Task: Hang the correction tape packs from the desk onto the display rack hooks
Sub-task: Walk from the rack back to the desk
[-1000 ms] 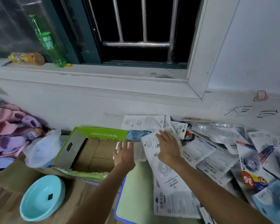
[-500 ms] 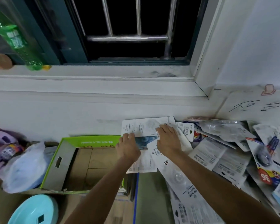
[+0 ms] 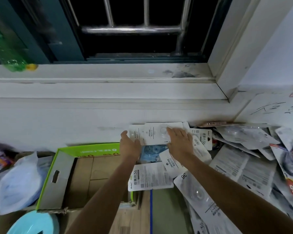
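Two hands work at the far edge of the desk [image 3: 166, 215], against the white wall under the window sill [image 3: 98, 86].

Left hand [image 3: 129, 146]: the fingers reach to the left edge of a small stack of white correction tape packs [image 3: 152, 135] and the thumb stands out to the left. The fingertips lie behind the card edge, so whether they grip it cannot be told.

Right hand [image 3: 179, 142]: laid palm down on the right part of the same stack, fingers straight and close together, pressing flat on the top pack. At least two cards show in this stack, one offset behind the other, both back-side up.

One blue pack [image 3: 150, 152] lies face up just below the stack, between the two wrists. One white pack marked 36 [image 3: 150, 178] lies between the forearms. A loose heap of further packs [image 3: 243, 159] spreads right across the desk; an exact count cannot be made, since they overlap.

Left of the desk stands one open cardboard box with a green rim [image 3: 85, 150]. Beside it lies one clear plastic bag [image 3: 15, 183], and one light blue bowl [image 3: 35, 223] shows at the lower edge. One green bottle [image 3: 8, 53], blurred, leans on the sill. Three vertical window bars [image 3: 146, 12] meet one horizontal rail.
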Demonstrator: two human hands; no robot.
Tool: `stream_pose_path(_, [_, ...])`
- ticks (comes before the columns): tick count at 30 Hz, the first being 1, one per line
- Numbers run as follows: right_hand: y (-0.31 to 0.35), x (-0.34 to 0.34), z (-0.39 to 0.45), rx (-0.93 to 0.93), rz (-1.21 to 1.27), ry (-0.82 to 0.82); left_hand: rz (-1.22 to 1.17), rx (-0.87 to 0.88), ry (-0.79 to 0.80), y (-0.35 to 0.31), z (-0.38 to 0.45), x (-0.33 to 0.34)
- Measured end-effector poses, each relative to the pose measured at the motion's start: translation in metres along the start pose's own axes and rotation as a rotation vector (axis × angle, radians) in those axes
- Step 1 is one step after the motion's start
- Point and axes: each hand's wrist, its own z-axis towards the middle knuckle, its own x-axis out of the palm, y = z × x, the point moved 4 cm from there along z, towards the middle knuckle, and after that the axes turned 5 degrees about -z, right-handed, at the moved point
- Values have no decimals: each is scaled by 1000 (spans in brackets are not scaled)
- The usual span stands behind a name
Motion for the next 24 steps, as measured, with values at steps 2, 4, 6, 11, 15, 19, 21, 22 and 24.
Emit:
stream_pose_path(2, [-3, -2, -1, 10, 29, -35, -109, -2, -12, -4, -2, 0])
stream_pose_path(4, [-6, -6, -3, 23, 83, -65, -225, -33, -18, -9, -4, 0])
stream_pose_path(6, [-10, -13, -6, 41, 155, -106, -296, -24, -2, -17, -9, 0])
stream_pose_path(11, [-19, -37, -16, 67, 304, -251, -455, 53, -18, -35, -26, 0])
stream_pose_path(15, [-32, -58, -27, 115, 416, -349, -601, 87, 23, -55, -40, -3])
stream_pose_path(19, [-48, -75, -45, 150, 479, -442, -765, 52, 90, -75, -56, -1])
stream_pose_path(21, [-56, -84, -59, 161, 569, -480, -863, -12, 145, -83, -65, 5])
stream_pose_path(22, [-59, -88, -68, 164, 615, -492, -885, -40, 175, -87, -71, 10])
stream_pose_path(24, [-67, -95, -85, 184, 695, -486, -890, -77, 247, -94, -83, 23])
